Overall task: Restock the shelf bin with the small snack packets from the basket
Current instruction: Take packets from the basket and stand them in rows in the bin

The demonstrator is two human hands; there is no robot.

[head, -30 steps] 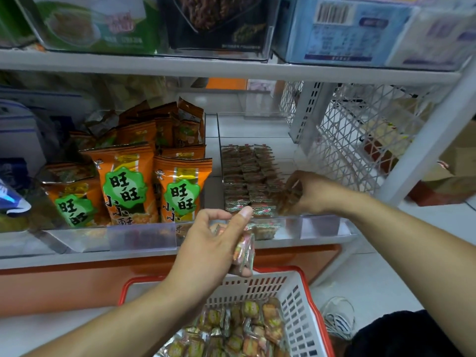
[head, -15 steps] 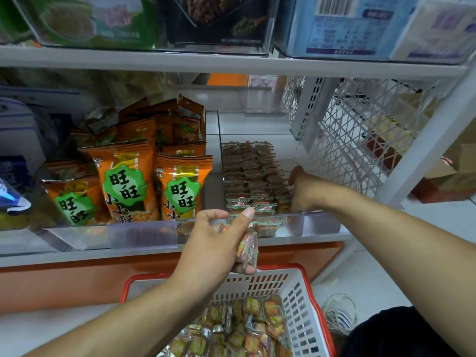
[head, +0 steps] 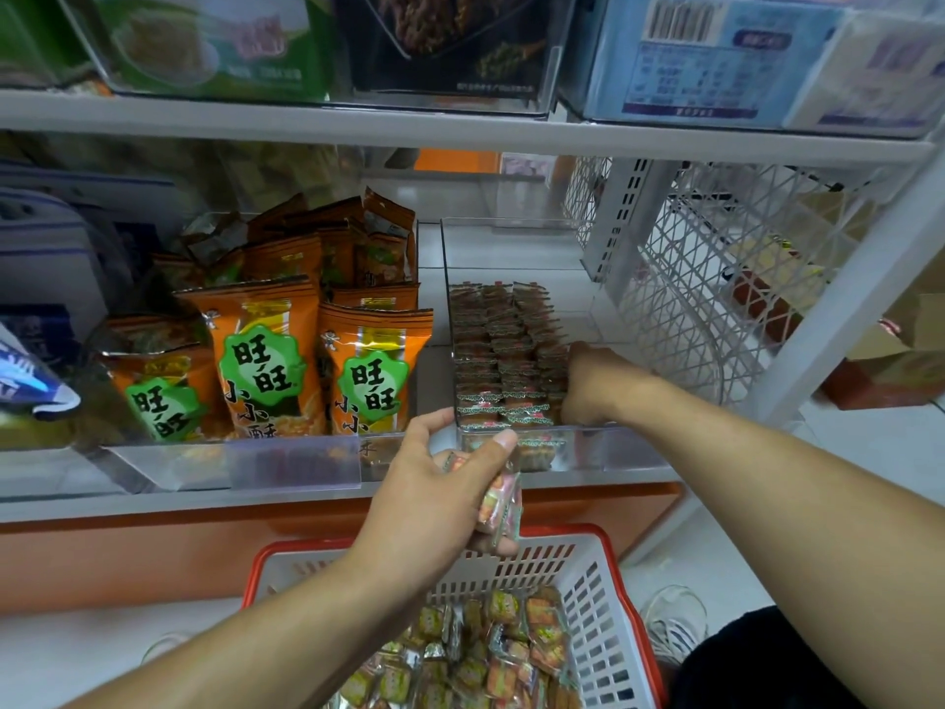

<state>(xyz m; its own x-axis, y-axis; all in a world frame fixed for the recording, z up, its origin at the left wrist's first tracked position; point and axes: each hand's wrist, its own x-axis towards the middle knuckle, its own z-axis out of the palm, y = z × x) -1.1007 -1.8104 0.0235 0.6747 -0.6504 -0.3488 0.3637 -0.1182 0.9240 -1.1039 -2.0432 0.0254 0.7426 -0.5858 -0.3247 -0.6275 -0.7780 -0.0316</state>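
Gripping snack packets [head: 498,498], left hand [head: 434,498] fingers curled; right hand [head: 588,386] in bin [head: 629,447], fingers hidden; orange bags [head: 266,360] read 旺旺.

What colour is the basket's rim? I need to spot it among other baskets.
Red, on a white slatted basket; the head view shows it clearly.

I'm looking at a shop: white shelves [head: 460,130] stocked with rows of orange snack bags [head: 266,360], clear bins [head: 588,447] of small packets, boxed goods with a barcode [head: 680,17], and a red-rimmed basket [head: 603,596].
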